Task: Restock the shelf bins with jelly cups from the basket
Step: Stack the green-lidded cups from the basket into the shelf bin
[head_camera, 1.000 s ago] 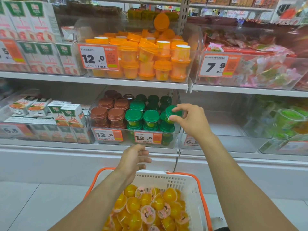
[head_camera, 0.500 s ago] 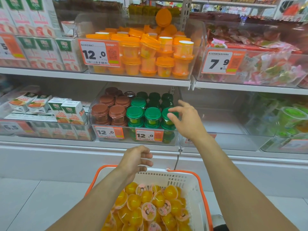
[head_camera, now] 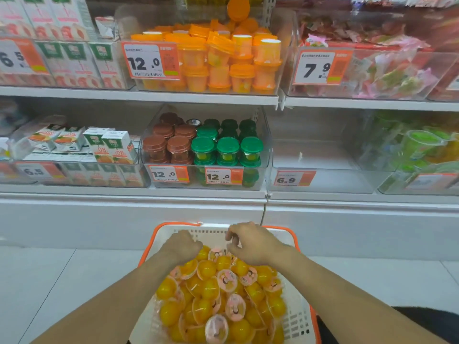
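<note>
Yellow jelly cups (head_camera: 211, 289) fill the basket (head_camera: 295, 321) in a loose heap, small clear domes of bright jelly, some turned to show pale pink foil lids printed with a cartoon face. The basket is white plastic mesh with an orange rim and sits low in front of the person, just short of the white shelf base.

Both bare forearms reach down into it from either side. The left hand (head_camera: 182, 247) is at the back left of the heap with its knuckles up and fingers curled under, down among the top cups; whether it has hold of one I cannot tell, as the fingers are hidden. The right hand (head_camera: 250, 242) hangs just above the back of the pile, fingers bent downward with thumb and fingertips drawn close together over a pink-lidded cup, and it is not clear that they are gripping anything.

On the lower shelf straight ahead, a clear bin (head_camera: 320, 180) tagged 6.9 stands beside a bin of brown and green lidded cups (head_camera: 227, 147).
</note>
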